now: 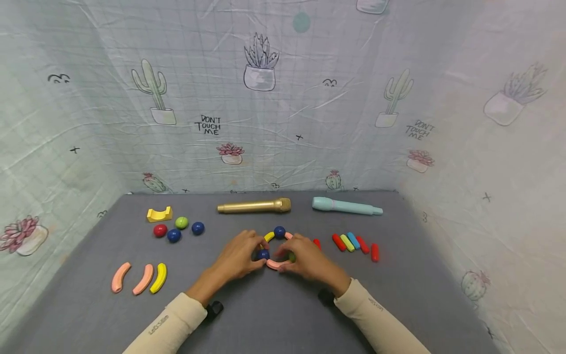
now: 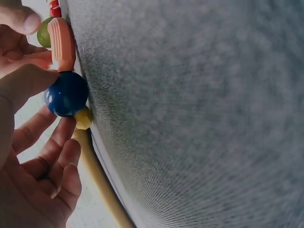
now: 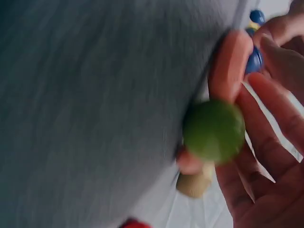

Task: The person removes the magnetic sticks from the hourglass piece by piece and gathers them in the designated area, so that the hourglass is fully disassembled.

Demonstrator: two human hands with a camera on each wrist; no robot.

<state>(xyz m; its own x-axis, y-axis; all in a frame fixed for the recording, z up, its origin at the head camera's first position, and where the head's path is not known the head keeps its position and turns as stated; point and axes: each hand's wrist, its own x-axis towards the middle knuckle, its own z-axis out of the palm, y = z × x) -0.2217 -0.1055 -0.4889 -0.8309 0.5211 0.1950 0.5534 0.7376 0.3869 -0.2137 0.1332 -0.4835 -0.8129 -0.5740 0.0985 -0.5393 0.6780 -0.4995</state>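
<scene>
Small balls and curved rods lie joined in a ring at the table's middle. My left hand point(image 1: 240, 254) pinches a blue ball point(image 2: 66, 94) of this ring between thumb and fingertips. A curved pink rod point(image 2: 61, 45) meets that ball, and a yellow rod point(image 2: 83, 118) touches its other side. Over the ring's right side curves my right hand point(image 1: 305, 258), fingers by the pink rod and a green ball point(image 3: 213, 130), thumb held apart from them. Another blue ball point(image 1: 279, 232) sits at the ring's far side, between a yellow and a pink rod. The right hand partly hides the ring.
Behind the ring lie a gold microphone point(image 1: 254, 206) and a light-blue one point(image 1: 347, 206). Several short straight rods point(image 1: 339, 242) are at right. Loose balls point(image 1: 174, 235), a yellow holder point(image 1: 159, 214) and curved rods point(image 1: 143, 280) lie at left. Patterned cloth point(image 1: 274, 108) encloses the table.
</scene>
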